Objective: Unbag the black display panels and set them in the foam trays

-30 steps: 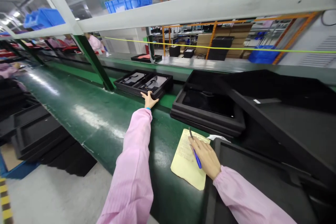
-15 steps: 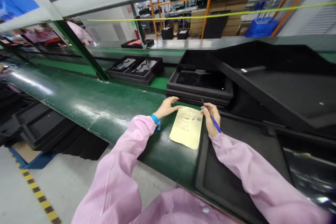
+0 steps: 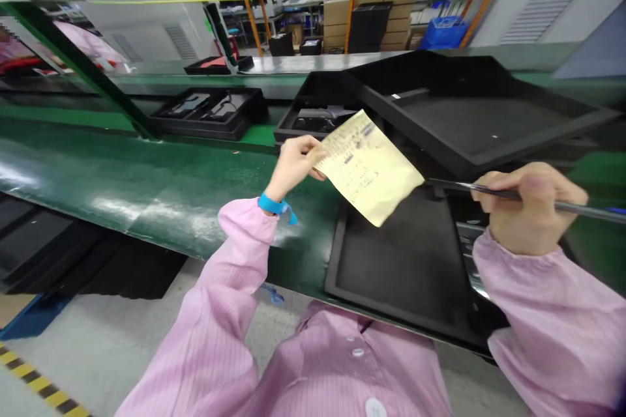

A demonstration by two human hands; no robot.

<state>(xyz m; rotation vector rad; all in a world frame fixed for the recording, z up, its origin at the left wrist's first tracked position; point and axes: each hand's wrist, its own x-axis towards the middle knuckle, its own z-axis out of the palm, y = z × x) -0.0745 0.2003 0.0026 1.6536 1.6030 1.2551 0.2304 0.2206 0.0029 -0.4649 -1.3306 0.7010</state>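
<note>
- Left hand (image 3: 296, 163) pinches yellow handwritten sheet (image 3: 374, 166) by its left edge, tilted above black tray (image 3: 401, 260).
- Right hand (image 3: 531, 202), apart, grips pen (image 3: 503, 193); tip toward sheet's right corner.
- Green bench (image 3: 195, 176) extends leftward.

That yellow sheet (image 3: 369, 166) is plain paper, matt and a bit wavy, while the pen (image 3: 503, 194) looks smooth with a slight shine. The black tray (image 3: 401, 260) is dead matt, kinda like dense foam, honestly soaks up light. Bench top (image 3: 186, 176) is the opposite: smooth, glossy green, bright streaks of glare all over. The pink smock (image 3: 235, 260) is thin, finely striped cloth, wrinkly, no sheen. Wristband (image 3: 271, 203) looks like smooth plastic. Floor's (image 3: 117, 339) dull grey, concrete-looking. Boxes (image 3: 337, 23) at the back: matt brown cardboard.
</note>
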